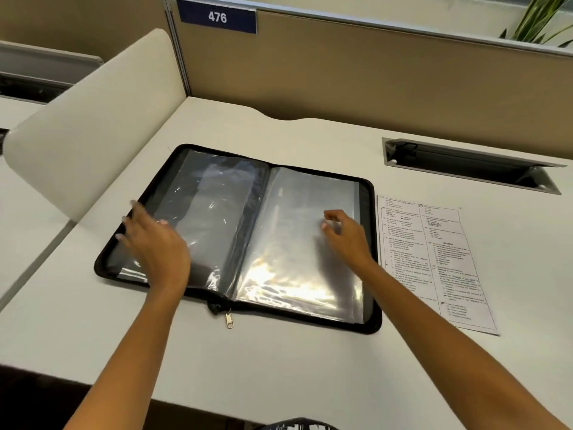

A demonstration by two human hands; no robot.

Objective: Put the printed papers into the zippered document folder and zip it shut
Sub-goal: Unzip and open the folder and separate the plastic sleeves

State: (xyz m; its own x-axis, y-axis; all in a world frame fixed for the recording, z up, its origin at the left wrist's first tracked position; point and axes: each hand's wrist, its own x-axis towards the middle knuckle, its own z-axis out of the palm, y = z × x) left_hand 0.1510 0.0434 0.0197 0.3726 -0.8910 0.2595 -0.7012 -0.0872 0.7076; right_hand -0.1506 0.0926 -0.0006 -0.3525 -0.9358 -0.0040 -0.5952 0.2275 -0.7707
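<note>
- Folder [373, 321] lies zipped open and flat on the counter [279, 367], spread under both your hands, black rim all round.
- Your left hand [155, 240] is over the left clear sleeve [210, 206], near the folder's outer left edge. Its fingers are straight and spread, and it holds nothing. It is blurred, so you cannot tell whether it touches the plastic.
- Your right hand [344, 234] is over the right clear sleeve [294, 243], close to that sleeve's outer edge. Its fingers are curled with the thumb drawn near the fingertips. Whether they pinch the plastic or hover above it cannot be told.
- The printed papers [434, 262] lie flat on the counter to the right of your right hand, just beside the folder's right rim and outside it.
- The zipper pull [229, 319] lies on the counter at the folder's near edge, between your two forearms.
- Beyond your right hand, past the papers, there is a cable slot [465, 166] with its flap up.
- A cream divider [93, 119] stands to the left of your left hand.
- On the partition beyond both hands is a blue sign [217, 17] reading 476, and a plant [539, 20] shows at the far right.
</note>
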